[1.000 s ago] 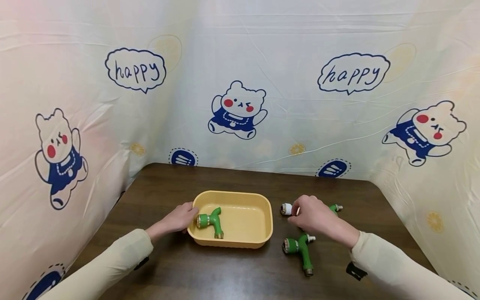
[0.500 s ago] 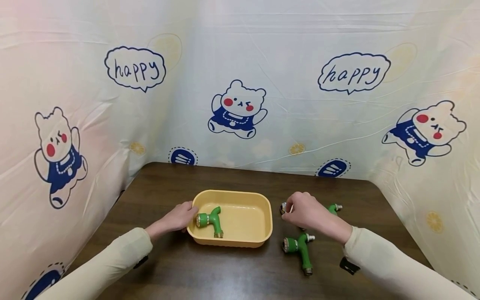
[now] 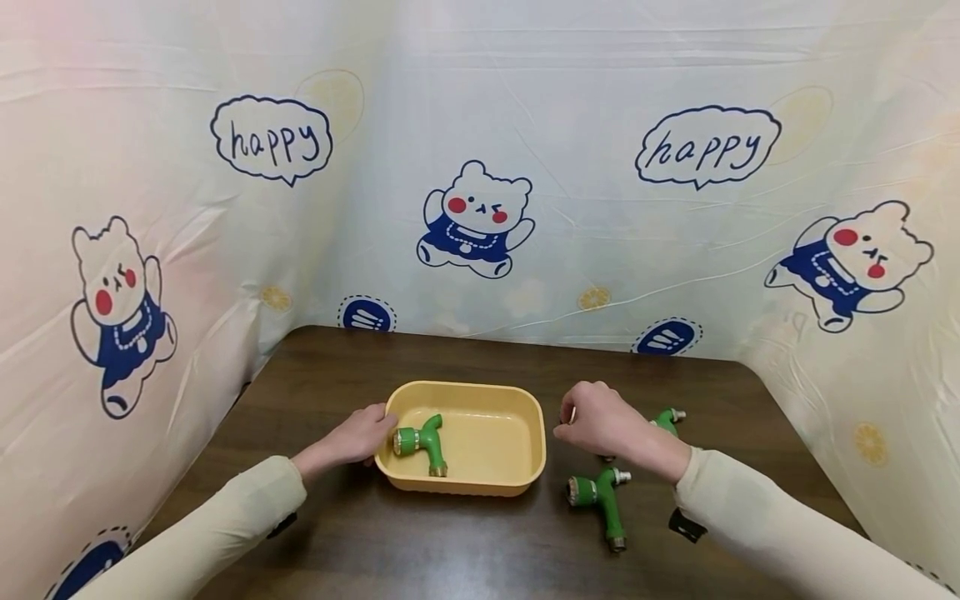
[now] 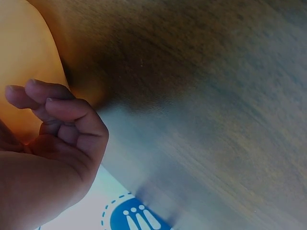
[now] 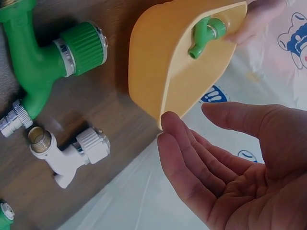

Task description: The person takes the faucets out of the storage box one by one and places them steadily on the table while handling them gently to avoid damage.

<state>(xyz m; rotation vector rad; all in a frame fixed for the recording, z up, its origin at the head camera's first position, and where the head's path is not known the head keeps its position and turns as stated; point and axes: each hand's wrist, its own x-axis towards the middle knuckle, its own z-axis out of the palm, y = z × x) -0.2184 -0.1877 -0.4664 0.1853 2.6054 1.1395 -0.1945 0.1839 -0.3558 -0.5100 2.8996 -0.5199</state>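
My left hand [image 3: 356,435] grips the left rim of a yellow plastic basin [image 3: 495,481]. Inside the basin, at its left end, lies a green tap [image 3: 429,442]. Between the basin and the other taps is my right hand [image 3: 603,421], its fingers loosely bent, thumb apart and nothing between them in the right wrist view. A white tap [image 5: 67,160] with a ribbed knob lies on the table beside that hand; the hand mostly hides it in the head view. Nearer the front, a green tap [image 3: 606,504] lies to the right of the basin.
Another green tap [image 3: 666,419] lies partly hidden behind the right wrist. The dark wooden table [image 3: 465,550] ends at a printed cloth curtain [image 3: 480,100] hung at the back and both sides.
My right hand has shifted left, toward the basin, passing over the white tap and covering it in the head view. The left hand and the basin have stayed put.
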